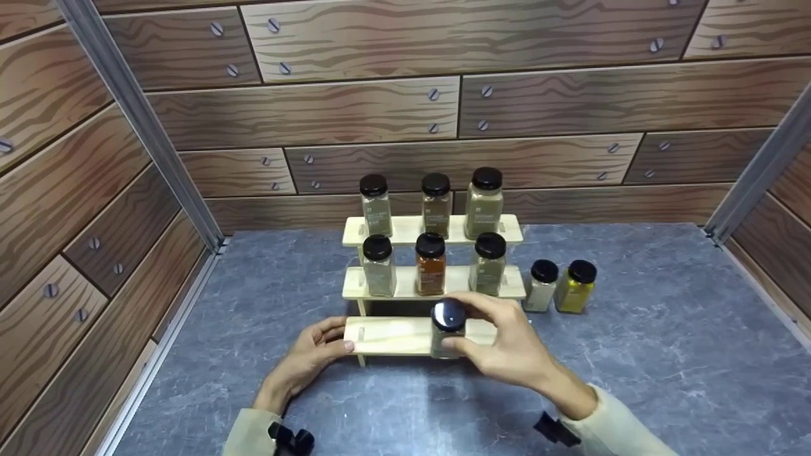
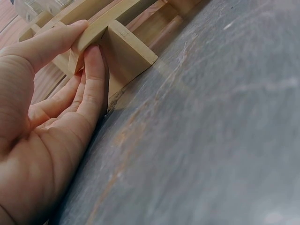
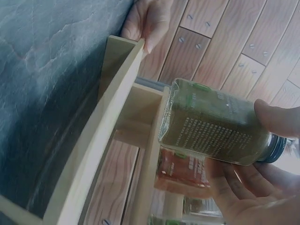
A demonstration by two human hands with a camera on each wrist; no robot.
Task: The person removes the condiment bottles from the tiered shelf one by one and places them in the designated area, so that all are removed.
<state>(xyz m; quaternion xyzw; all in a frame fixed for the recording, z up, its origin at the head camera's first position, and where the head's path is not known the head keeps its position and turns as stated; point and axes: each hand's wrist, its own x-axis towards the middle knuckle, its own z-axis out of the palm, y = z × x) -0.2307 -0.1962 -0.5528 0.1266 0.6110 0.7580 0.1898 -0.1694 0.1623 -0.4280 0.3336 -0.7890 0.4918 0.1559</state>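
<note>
A three-step wooden spice rack (image 1: 393,335) stands on the tabletop. At the left end of its lowest step, my left hand (image 1: 310,351) pinches the board, thumb above and fingers beneath, as the left wrist view confirms. Between thumb and fingers, my right hand (image 1: 510,345) holds a black-capped glass spice jar (image 3: 211,124) filled with greenish-brown powder. The jar is upright over the lowest step, right of its middle; in the right wrist view its base looks apart from the board. An orange-red spice jar (image 1: 431,266) stands mid-row on the second step, flanked by two paler ones.
Three more capped jars stand along the top step, among them a brown one (image 1: 436,206). On the table right of the rack are a pale jar (image 1: 540,288) and a yellow jar (image 1: 575,288), side by side. Wood-patterned walls (image 1: 380,114) enclose the back and sides.
</note>
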